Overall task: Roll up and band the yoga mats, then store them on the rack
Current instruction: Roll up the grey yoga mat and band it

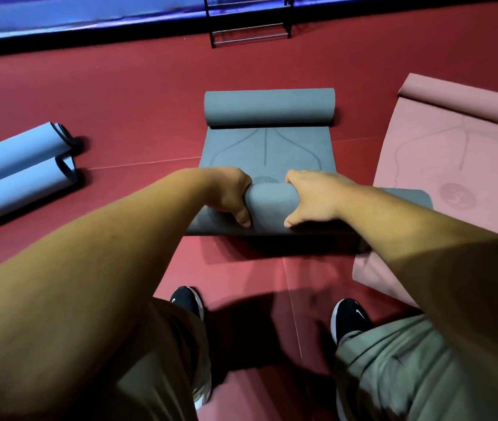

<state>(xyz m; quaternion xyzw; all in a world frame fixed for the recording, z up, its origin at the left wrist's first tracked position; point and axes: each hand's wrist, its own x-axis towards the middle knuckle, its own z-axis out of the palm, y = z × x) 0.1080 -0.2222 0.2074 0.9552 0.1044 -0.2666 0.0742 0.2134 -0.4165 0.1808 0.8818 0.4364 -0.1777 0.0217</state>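
Grip: left hand (229,196) and right hand (317,199) both curl round the near roll of the grey mat (266,150), which lies on the floor (120,86) well short of the rack (250,25); advance both hands evenly toward the rack, under tension, so the roll's ends finish flush.

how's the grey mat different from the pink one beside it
The grey mat is rolled at both ends; the pink mat lies mostly flat, only its far end curling. The left hand and right hand grip the grey mat's near roll; no hand touches the pink mat. Both bear printed guide lines.
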